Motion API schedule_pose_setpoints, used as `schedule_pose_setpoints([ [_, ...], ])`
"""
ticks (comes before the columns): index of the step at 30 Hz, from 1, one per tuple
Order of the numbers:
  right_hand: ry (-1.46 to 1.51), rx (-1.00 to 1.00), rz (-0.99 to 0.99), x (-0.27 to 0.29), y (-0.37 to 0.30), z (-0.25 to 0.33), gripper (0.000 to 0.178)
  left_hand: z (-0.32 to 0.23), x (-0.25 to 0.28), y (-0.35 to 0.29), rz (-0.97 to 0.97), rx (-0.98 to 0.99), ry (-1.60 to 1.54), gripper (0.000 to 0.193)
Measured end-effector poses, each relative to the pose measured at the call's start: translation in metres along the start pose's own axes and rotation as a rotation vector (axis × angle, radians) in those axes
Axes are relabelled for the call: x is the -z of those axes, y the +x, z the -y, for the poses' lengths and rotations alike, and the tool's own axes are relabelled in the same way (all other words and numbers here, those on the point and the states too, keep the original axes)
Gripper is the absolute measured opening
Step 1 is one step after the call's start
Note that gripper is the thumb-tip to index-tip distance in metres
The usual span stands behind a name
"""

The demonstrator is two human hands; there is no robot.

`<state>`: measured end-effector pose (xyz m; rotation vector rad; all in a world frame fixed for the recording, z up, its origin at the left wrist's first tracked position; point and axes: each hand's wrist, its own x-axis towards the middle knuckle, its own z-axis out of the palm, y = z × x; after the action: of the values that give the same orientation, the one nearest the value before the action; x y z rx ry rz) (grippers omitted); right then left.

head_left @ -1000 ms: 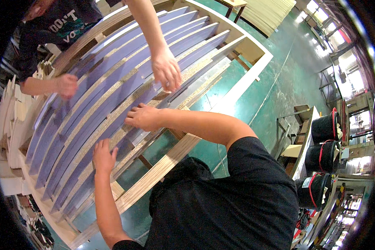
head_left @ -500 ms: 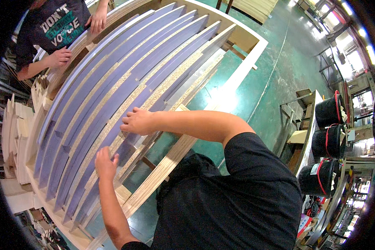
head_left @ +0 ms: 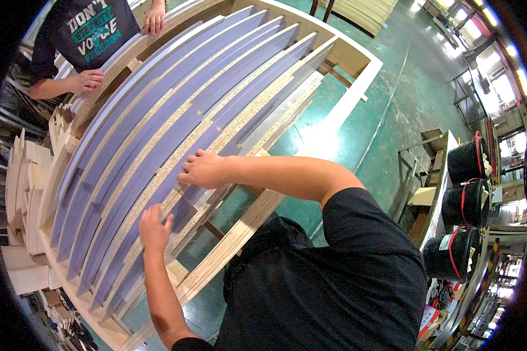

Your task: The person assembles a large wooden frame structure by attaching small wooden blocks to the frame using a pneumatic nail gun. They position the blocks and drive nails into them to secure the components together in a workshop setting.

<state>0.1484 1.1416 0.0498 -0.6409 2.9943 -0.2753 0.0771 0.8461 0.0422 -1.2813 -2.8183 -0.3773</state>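
Note:
Several long curved particleboard panels stand on edge side by side, with grey-purple faces and speckled raw edges. My right hand bends its fingers over the top edge of one particleboard panel near the side closest to me. Lower and further left, my left hand grips the same row of panels, its thumb apart from the fingers with the edge between; its fingertips are partly hidden. A pale wooden frame surrounds the panels, its near rail running between them and my body.
Across the frame a co-worker in a dark printed T-shirt rests both hands on the far rim. Stacked wood pieces stand at the left. Black buckets with red bands line a bench at the right, beyond green floor.
The whole view has shifted slightly to the right. Both my hands stay at about the same spots on the panels. The co-worker's hands remain on the far rim.

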Motion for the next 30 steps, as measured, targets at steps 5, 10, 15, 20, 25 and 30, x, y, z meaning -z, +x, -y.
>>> schedule_pose_setpoints([
  [5,0.02,-0.005,-0.02,0.001,-0.002,0.003,0.043,0.001,0.001,-0.002,0.01,-0.005,-0.042,0.05],
  [10,0.034,0.017,-0.049,0.0,-0.003,-0.005,0.041,0.0,-0.003,0.002,0.006,-0.015,-0.031,0.048],
  [15,0.055,-0.038,-0.013,0.001,0.003,-0.005,0.037,-0.006,0.01,0.005,0.084,0.04,-0.068,0.044],
  [20,0.118,-0.071,0.207,0.02,0.047,0.022,0.032,0.017,0.024,-0.016,0.186,0.21,-0.104,0.042],
  [25,0.004,-0.03,-0.005,0.015,0.007,0.003,0.043,-0.009,0.002,0.012,0.167,0.09,-0.05,0.026],
  [30,-0.091,-0.083,-0.03,0.015,0.013,0.012,0.04,-0.022,0.004,0.003,0.146,0.126,-0.066,0.028],
])
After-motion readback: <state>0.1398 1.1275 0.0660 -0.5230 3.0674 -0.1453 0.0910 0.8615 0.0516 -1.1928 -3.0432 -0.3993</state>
